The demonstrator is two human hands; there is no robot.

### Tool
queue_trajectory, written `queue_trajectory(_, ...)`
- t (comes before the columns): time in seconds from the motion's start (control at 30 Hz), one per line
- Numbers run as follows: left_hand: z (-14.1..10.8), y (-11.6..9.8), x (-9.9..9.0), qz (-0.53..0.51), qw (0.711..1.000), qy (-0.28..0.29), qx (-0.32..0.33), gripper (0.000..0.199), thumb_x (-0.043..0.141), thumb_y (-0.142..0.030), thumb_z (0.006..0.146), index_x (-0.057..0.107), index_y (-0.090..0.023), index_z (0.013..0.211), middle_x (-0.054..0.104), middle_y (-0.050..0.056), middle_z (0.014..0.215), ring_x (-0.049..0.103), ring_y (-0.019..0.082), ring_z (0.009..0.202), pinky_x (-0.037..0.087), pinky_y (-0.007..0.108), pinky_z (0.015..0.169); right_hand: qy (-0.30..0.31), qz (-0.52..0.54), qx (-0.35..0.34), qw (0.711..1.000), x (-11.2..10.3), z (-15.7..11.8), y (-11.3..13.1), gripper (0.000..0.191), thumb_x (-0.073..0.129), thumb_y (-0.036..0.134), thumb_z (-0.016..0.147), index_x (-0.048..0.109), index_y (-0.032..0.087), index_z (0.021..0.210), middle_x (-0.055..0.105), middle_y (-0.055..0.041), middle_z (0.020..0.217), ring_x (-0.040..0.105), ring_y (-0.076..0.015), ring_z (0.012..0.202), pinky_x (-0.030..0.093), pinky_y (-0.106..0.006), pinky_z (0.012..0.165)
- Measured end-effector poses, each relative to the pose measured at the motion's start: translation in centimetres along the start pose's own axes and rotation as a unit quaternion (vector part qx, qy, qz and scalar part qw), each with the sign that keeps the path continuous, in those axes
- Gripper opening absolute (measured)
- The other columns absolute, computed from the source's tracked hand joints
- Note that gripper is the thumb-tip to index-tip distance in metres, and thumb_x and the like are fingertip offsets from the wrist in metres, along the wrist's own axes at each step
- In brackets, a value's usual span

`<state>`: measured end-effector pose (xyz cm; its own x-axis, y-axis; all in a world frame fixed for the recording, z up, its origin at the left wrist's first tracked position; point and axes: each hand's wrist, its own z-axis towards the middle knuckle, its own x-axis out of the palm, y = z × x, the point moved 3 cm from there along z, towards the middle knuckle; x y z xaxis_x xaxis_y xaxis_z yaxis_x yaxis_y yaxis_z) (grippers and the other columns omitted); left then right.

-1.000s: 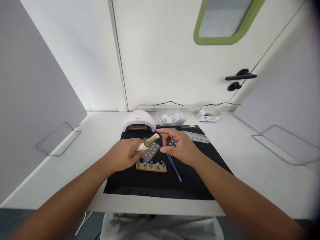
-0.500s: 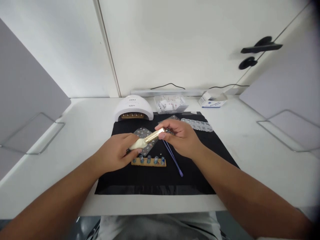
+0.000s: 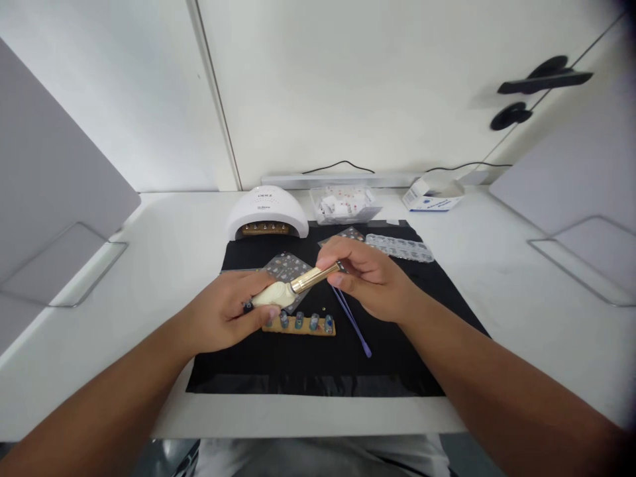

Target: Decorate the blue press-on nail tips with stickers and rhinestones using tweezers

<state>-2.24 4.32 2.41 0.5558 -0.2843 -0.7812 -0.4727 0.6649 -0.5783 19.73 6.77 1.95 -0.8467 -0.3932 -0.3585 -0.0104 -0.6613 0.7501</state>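
Note:
My left hand (image 3: pixel 216 315) is closed around the cream body of a nail polish bottle (image 3: pixel 275 295), which lies tilted with its neck up to the right. Between the thumb and fingers of my right hand (image 3: pixel 377 279) is the bottle's gold cap (image 3: pixel 313 279). Cap and bottle meet at the neck; whether the thread is loose I cannot tell. Just below sits a wooden strip (image 3: pixel 298 329) bearing several decorated blue-grey nail tips (image 3: pixel 314 322), its left end near my left thumb. A speckled sticker sheet (image 3: pixel 288 265) lies behind the bottle, partly covered. Purple tweezers (image 3: pixel 352 322) rest below my right hand.
A white nail lamp (image 3: pixel 268 203) stands at the back left of the black mat (image 3: pixel 308 368), another strip under it. Behind are a clear container (image 3: pixel 344 205) of small packets and an opened box (image 3: pixel 433 197). A clear compartment tray (image 3: pixel 400 248) lies back right.
My right hand has shifted slightly right with the cap, and more of the gold cap shows. Both hands keep their hold; the whole view has moved a little.

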Motion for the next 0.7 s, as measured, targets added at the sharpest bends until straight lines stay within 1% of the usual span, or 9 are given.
queue_trajectory(0.1,0.0,0.0,0.1,0.038,0.999,-0.004,0.012,0.014,0.05,-0.03,0.094,0.057,-0.018,0.095,0.058,-0.001,0.076,0.053,0.012,0.066,0.039,0.024,0.06,-0.019,0.01,0.043,0.999,0.3,-0.1,-0.2,0.013,0.059,0.028,0.089,0.062,0.024,0.101,0.061,-0.0013,0.09,0.055,-0.0143,0.081,0.045,-0.03,0.077)
queue_trajectory(0.2,0.0,0.0,0.4,0.067,0.998,-0.006,0.018,0.016,0.048,-0.031,0.094,0.057,-0.017,0.095,0.06,0.001,0.077,0.054,0.014,0.067,0.039,0.026,0.06,-0.058,0.016,0.137,0.989,0.8,-0.3,-0.5,0.017,0.066,0.034,0.083,0.064,0.021,0.093,0.06,0.0007,0.077,0.052,-0.0123,0.066,0.043,-0.027,0.063)
queue_trajectory(0.27,0.0,0.1,0.5,0.08,0.997,-0.004,0.011,0.017,0.048,-0.032,0.094,0.056,-0.017,0.093,0.06,0.001,0.078,0.054,0.014,0.068,0.039,0.026,0.061,-0.074,0.006,0.174,0.982,0.9,-0.5,-0.5,0.014,0.068,0.033,0.081,0.066,0.02,0.085,0.057,0.0021,0.069,0.049,-0.0107,0.06,0.039,-0.025,0.057)
queue_trajectory(0.33,-0.1,0.3,0.5,0.088,0.996,0.0,0.0,0.016,0.048,-0.031,0.094,0.055,-0.017,0.091,0.06,0.001,0.077,0.053,0.014,0.067,0.039,0.026,0.06,-0.087,0.003,0.171,0.981,0.7,-0.5,-0.5,0.008,0.068,0.028,0.081,0.066,0.02,0.084,0.058,0.0022,0.071,0.05,-0.0097,0.06,0.039,-0.024,0.057)
queue_trajectory(0.4,-0.2,0.5,0.4,0.089,0.996,0.004,-0.009,0.016,0.049,-0.031,0.094,0.056,-0.017,0.092,0.06,0.0,0.076,0.053,0.013,0.066,0.038,0.025,0.059,-0.102,0.031,0.15,0.983,0.0,-0.4,-0.5,0.01,0.069,0.025,0.079,0.066,0.021,0.088,0.06,0.0021,0.076,0.052,-0.0091,0.062,0.041,-0.023,0.058)
queue_trajectory(0.5,-0.5,1.0,0.1,0.081,0.996,-0.003,-0.026,0.019,0.049,-0.034,0.094,0.058,-0.018,0.094,0.061,0.0,0.077,0.055,0.013,0.067,0.039,0.025,0.06,-0.127,0.097,0.143,0.977,-1.5,-0.4,-0.4,0.013,0.072,0.027,0.077,0.066,0.022,0.087,0.06,0.0025,0.074,0.053,-0.0088,0.059,0.044,-0.024,0.056)
queue_trajectory(0.6,-0.7,2.0,-0.1,0.034,0.997,-0.013,-0.068,0.023,0.051,-0.038,0.093,0.059,-0.017,0.088,0.06,-0.001,0.074,0.054,0.012,0.065,0.039,0.023,0.059,-0.156,0.134,0.153,0.967,-3.2,-0.7,0.4,0.016,0.075,0.031,0.075,0.066,0.022,0.085,0.06,0.0028,0.069,0.052,-0.0092,0.056,0.046,-0.024,0.053)
queue_trajectory(0.63,-0.8,2.5,-0.2,0.013,0.996,-0.017,-0.084,0.025,0.051,-0.04,0.093,0.059,-0.017,0.085,0.059,-0.001,0.072,0.053,0.012,0.064,0.039,0.023,0.058,-0.154,0.137,0.157,0.966,-3.7,-0.9,0.7,0.016,0.075,0.032,0.075,0.067,0.022,0.085,0.06,0.0025,0.068,0.052,-0.0091,0.056,0.046,-0.024,0.053)
queue_trajectory(0.7,-0.8,3.6,-0.2,-0.024,0.993,-0.029,-0.114,0.027,0.052,-0.042,0.092,0.058,-0.017,0.082,0.056,-0.002,0.07,0.05,0.011,0.063,0.038,0.022,0.057,-0.12,0.133,0.182,0.967,-4.3,-1.4,1.0,0.016,0.075,0.032,0.076,0.069,0.021,0.085,0.062,0.0014,0.068,0.054,-0.0091,0.056,0.046,-0.023,0.051)
